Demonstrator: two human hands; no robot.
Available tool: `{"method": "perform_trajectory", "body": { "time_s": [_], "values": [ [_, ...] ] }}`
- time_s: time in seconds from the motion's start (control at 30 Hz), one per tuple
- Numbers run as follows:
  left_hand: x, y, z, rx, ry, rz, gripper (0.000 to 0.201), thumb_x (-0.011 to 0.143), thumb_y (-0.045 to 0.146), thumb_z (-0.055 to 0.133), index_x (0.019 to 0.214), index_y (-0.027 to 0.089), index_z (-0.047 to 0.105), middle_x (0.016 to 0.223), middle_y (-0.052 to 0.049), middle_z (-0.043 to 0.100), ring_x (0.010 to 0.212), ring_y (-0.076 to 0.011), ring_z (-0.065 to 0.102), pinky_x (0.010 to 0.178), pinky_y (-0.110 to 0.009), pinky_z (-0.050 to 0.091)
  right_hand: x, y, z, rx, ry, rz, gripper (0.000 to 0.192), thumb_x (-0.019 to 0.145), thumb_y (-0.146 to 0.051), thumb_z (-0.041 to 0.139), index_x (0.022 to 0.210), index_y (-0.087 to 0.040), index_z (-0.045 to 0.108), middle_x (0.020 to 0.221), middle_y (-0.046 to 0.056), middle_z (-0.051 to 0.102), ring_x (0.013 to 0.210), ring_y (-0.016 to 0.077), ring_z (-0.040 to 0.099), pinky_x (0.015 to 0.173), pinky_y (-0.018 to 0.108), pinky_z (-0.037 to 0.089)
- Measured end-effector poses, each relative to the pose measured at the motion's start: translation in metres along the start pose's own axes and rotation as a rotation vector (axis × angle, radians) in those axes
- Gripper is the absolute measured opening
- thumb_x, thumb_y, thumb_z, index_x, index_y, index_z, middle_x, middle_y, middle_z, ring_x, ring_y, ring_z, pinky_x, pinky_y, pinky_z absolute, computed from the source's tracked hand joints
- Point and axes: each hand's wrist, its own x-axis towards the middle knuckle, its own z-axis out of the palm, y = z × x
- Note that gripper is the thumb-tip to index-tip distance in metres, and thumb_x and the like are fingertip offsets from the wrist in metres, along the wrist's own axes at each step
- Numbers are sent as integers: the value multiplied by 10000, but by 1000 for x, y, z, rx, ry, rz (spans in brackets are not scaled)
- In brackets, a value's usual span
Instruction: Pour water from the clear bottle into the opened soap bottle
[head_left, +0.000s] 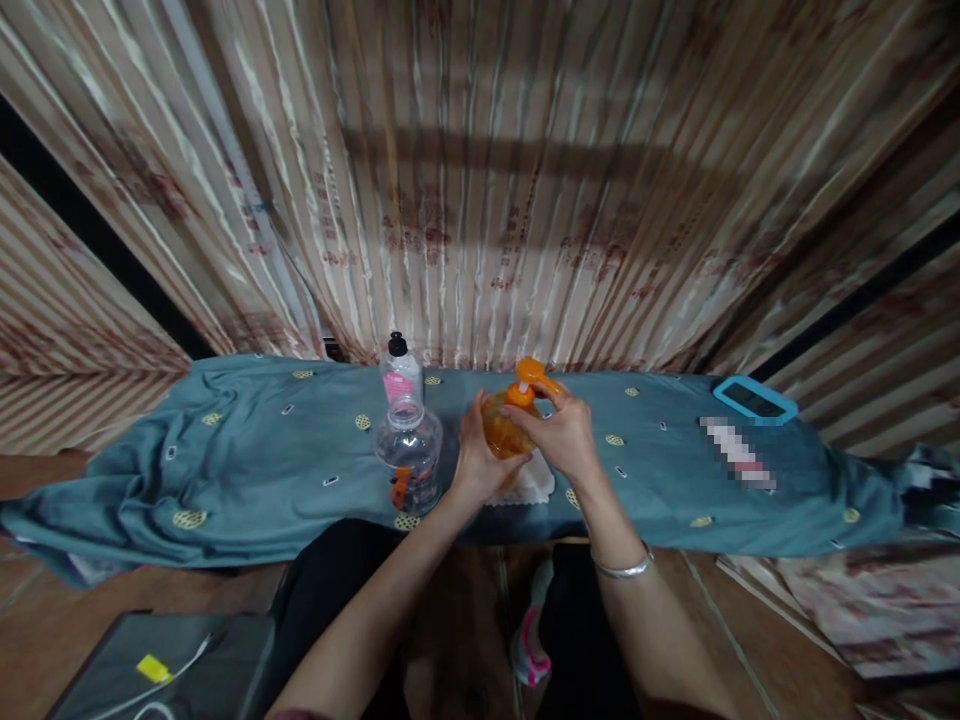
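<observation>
The round orange plastic pump bottle [504,425] stands on the worktop [247,450], on a white cloth [534,482]. The left hand [475,455] wraps its side; the right hand [562,432] closes over the orange pump top [531,376]. It looks smooth and maybe slippery, so the wide belly is the best place to hold. It seems full of orange liquid. Just left of it stands a clear round bottle [409,455], nearly empty, with something orange at the bottom. Behind that is a black-capped bottle [400,375].

clear jar [409,455] left of centre | pink-labelled bottle [400,372] behind it | blue phone [754,400] far right | teal cloth [247,450] | striped curtain [480,180] behind
</observation>
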Motion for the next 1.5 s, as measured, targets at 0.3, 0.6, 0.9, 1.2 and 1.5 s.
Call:
{"method": "perform_trajectory", "body": {
  "time_s": [0.3,0.6,0.9,1.2,1.5],
  "values": [
    [13,-3,5,-95,48,-48,806,523,240,852,1205,185,426,1200,-101,595,1120,-264,604,974,-413,491,15,9,11,245,-179,16,317,765,-427,710,970,-185,703,952,56,708,903,184,633,870,388,477],
    [8,14,-3,-107,-15,-36,793,549,255,836,1222,194,422,1199,-98,600,1105,-265,619,957,-425,514,13,15,10,631,-270,101,466,709,-414,773,1116,-260,608,1166,24,679,1088,160,635,980,327,498],
    [0,12,-3,-35,-7,-52,795,545,257,836,1213,199,408,1202,-98,583,1119,-273,605,971,-445,503,5,10,-1,469,-234,39,280,804,-377,685,1053,-266,618,1100,9,664,1071,167,618,1015,357,448],
    [-4,13,1,1,-20,-33,828,541,255,834,1234,188,387,1240,-122,568,1154,-289,591,988,-450,496,2,1,-3,272,-80,84,393,697,-429,786,977,-214,612,1002,35,663,962,207,609,950,410,437],
    [-3,13,1,8,-12,-2,805,552,251,825,1229,187,395,1229,-109,574,1140,-277,599,973,-440,508,3,3,-6,329,-94,85,506,626,-439,830,1026,-232,598,1080,49,649,1074,242,596,1025,460,405]
  ]
}}
